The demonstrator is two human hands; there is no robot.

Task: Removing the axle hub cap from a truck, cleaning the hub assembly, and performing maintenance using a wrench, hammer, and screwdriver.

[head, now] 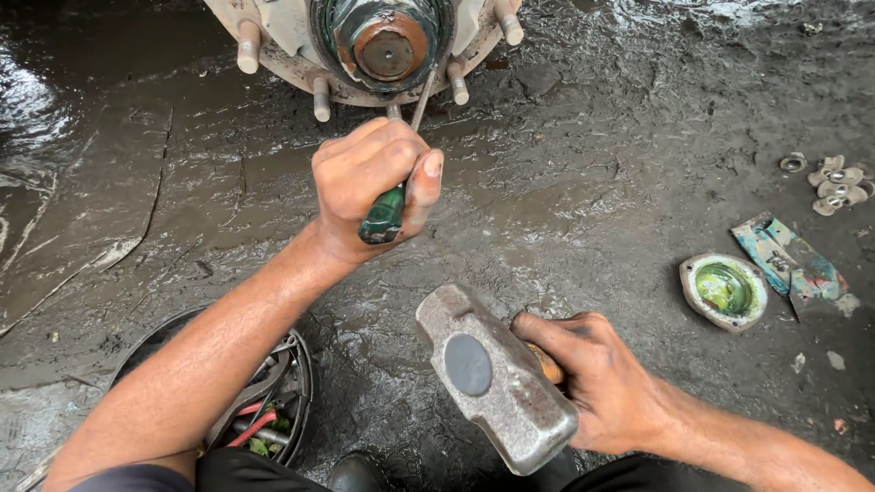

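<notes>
My left hand is closed tight around the green handle of one screwdriver. Its long axis runs up and slightly right, the thin shaft pointing away from me with its tip at the lower rim of the wheel hub at the far edge of the wet floor. The handle end points back toward me.

My right hand is wrapped around the orange handle of one heavy hammer. The steel head lies slanted, one flat round face turned up toward me, near the floor's near edge.

I count five studs showing around the hub, and green grease inside it.

Toward the right edge lies one round cap smeared green inside, and just beside it a flattened, torn wrapper, teal with red patches. Beyond them sits a small cluster of nuts.

At the near left, one round tub holds tools.
</notes>
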